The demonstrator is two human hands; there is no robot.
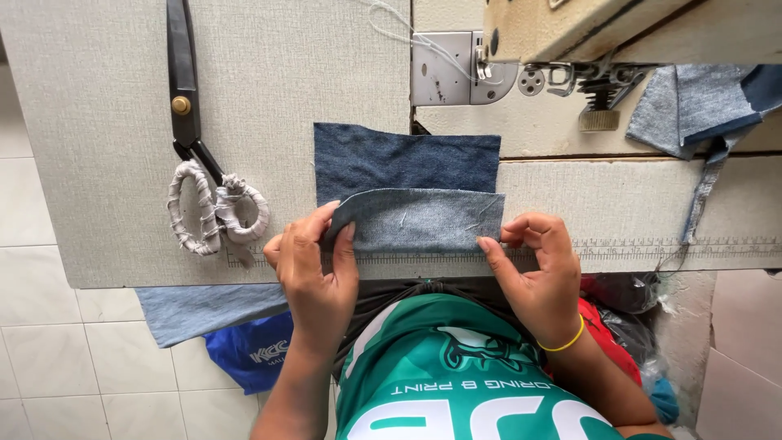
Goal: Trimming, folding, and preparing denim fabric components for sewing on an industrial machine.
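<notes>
Grey table (98, 163), denim piece (407, 187), tiled floor (49, 358)

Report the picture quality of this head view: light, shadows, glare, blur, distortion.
Head view: soft, even daylight, no glare; only faint shadows under the left hand, the right hand and the folded denim piece. Focus is sharp on the scissors and the table's ruler edge. Wide-angle bending slightly curves the table edges. The sewing machine is cropped at the top.
</notes>
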